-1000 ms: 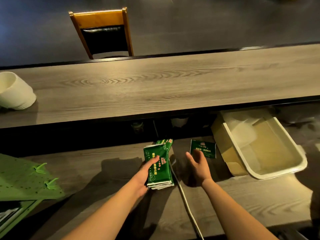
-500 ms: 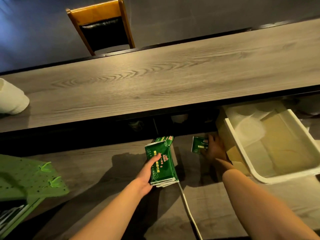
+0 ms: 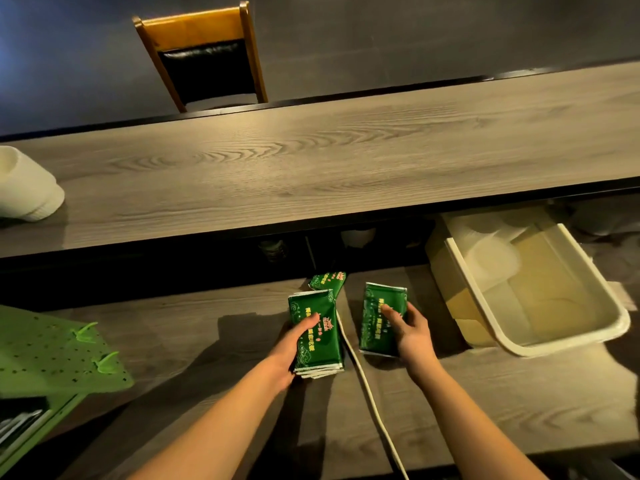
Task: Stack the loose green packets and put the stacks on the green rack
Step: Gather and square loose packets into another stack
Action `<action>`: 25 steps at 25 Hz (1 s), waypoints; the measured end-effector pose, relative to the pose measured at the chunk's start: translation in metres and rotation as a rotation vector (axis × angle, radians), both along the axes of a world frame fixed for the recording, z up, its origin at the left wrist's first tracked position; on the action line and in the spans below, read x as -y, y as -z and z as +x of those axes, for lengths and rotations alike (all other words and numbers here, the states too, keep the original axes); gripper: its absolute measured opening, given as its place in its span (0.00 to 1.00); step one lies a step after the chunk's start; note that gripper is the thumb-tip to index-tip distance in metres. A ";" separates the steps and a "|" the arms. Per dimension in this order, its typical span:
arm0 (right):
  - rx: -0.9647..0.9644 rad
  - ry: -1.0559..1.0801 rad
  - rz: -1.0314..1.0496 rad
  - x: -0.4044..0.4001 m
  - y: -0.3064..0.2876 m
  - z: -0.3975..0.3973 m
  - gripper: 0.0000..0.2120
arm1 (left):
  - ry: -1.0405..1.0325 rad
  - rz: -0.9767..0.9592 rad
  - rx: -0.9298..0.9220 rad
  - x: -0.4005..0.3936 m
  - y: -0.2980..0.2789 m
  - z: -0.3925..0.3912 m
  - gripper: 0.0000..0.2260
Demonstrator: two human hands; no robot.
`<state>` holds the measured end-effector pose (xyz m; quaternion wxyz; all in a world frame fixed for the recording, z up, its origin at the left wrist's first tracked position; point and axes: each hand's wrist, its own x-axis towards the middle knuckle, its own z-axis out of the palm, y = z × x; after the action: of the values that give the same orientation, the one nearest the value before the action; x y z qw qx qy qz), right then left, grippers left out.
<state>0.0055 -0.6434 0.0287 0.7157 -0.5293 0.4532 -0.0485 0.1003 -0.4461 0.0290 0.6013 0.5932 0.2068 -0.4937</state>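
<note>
A stack of green packets (image 3: 317, 336) lies on the lower wooden counter, and my left hand (image 3: 294, 344) grips it from the left with the thumb on top. My right hand (image 3: 408, 332) holds a single green packet (image 3: 377, 317) just right of the stack, thumb on its face. Another loose green packet (image 3: 327, 280) lies behind the stack, partly hidden by it. The green rack (image 3: 52, 355), perforated with small green hooks, stands at the far left.
A white cable (image 3: 363, 379) runs between the stack and the held packet toward me. A cream plastic bin (image 3: 588, 323) sits at the right. The upper counter (image 3: 311, 168) carries a white bowl stack (image 3: 24, 188); a wooden chair (image 3: 204, 53) stands beyond.
My right hand reached to the packet near the bin, took hold of it and brought it back beside the stack. My left hand stayed on the stack.
</note>
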 end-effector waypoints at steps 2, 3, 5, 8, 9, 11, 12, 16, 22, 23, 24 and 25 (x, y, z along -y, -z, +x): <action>0.140 -0.083 -0.036 -0.035 -0.032 0.005 0.06 | 0.014 -0.030 -0.001 -0.011 -0.001 -0.001 0.30; 0.177 -0.141 -0.086 -0.051 -0.042 0.007 0.06 | 0.016 -0.046 -0.002 -0.015 -0.003 -0.002 0.30; 0.173 -0.230 -0.236 -0.080 -0.050 0.011 0.05 | 0.017 -0.082 0.003 -0.024 -0.007 -0.004 0.28; 0.139 -0.233 -0.447 -0.109 -0.061 0.017 0.07 | 0.013 -0.157 0.007 -0.038 -0.017 -0.004 0.24; 0.143 -0.228 -0.511 -0.116 -0.066 0.019 0.09 | 0.006 -0.183 0.009 -0.043 -0.020 -0.003 0.24; 0.137 -0.232 -0.626 -0.129 -0.073 0.021 0.11 | 0.008 -0.196 0.020 -0.057 -0.022 0.000 0.25; 0.128 -0.230 -0.667 -0.135 -0.074 0.022 0.10 | 0.012 -0.200 0.028 -0.063 -0.023 0.001 0.25; 0.084 -0.274 -0.908 -0.162 -0.061 0.032 0.18 | 0.093 -0.203 0.055 -0.082 -0.018 0.002 0.29; 0.258 -0.499 -0.327 -0.182 -0.043 0.055 0.30 | -0.013 -0.263 -0.005 -0.101 -0.019 0.023 0.24; 0.250 -0.473 -0.282 -0.180 -0.038 0.061 0.33 | -0.037 -0.257 -0.010 -0.103 -0.016 0.027 0.25; 0.210 -0.409 -0.242 -0.176 -0.033 0.069 0.33 | -0.060 -0.233 -0.013 -0.104 -0.014 0.029 0.27; 0.154 -0.311 -0.217 -0.168 -0.024 0.077 0.32 | -0.080 -0.214 -0.013 -0.104 -0.010 0.031 0.28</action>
<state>0.0828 -0.4758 0.0528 0.6860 -0.6615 0.3019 -0.0263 0.1316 -0.3419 0.0392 0.6791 0.5137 0.1805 -0.4922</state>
